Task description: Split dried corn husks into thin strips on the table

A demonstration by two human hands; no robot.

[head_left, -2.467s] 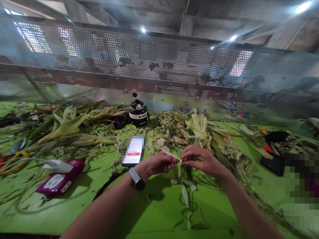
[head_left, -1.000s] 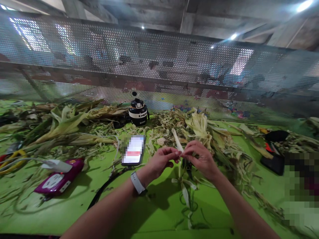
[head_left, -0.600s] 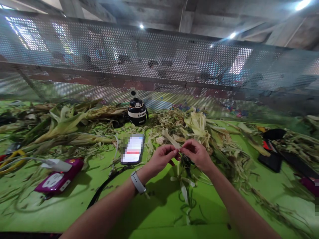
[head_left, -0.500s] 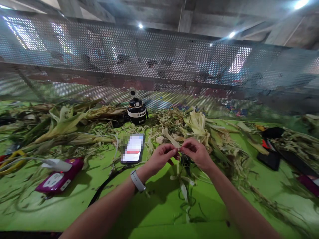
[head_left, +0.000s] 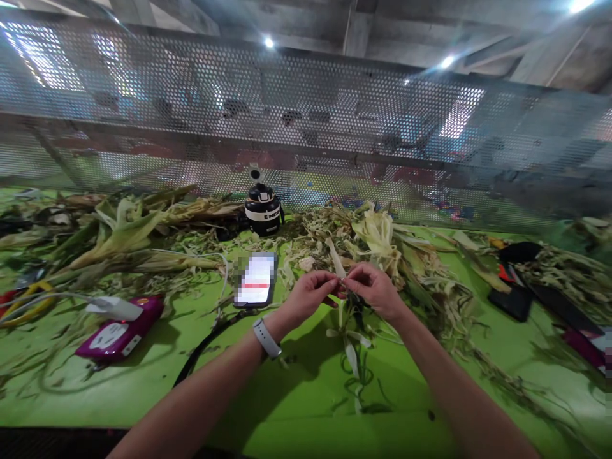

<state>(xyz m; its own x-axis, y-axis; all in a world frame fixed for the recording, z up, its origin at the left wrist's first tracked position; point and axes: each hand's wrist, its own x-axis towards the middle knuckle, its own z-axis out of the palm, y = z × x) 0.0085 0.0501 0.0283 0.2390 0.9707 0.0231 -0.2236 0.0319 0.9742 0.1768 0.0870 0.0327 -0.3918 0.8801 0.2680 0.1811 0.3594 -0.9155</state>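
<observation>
My left hand (head_left: 308, 298) and my right hand (head_left: 375, 290) meet above the green table, their fingertips pinched together on a pale corn husk strip (head_left: 336, 259). The strip's free end sticks up beyond the fingertips. The exact spot of the grip is partly hidden by the fingers. Below the hands, a strand of husk pieces (head_left: 352, 362) trails down toward the table's front; I cannot tell whether it is joined to the held strip. Just behind my right hand lies a bunch of pale husks (head_left: 377, 234).
Husk heaps (head_left: 119, 236) cover the left and back. A black bottle (head_left: 262, 210) with its lid up stands by the perforated screen (head_left: 306, 146). A phone (head_left: 257, 280), a purple power strip (head_left: 117, 331) with a white plug, a black cord (head_left: 203, 344) and a dark flat object (head_left: 510, 299) lie around.
The free end of the husk strip has swung to the right and stands more upright. Both hands stay pinched together, with only small finger shifts. The whole view has moved slightly.
</observation>
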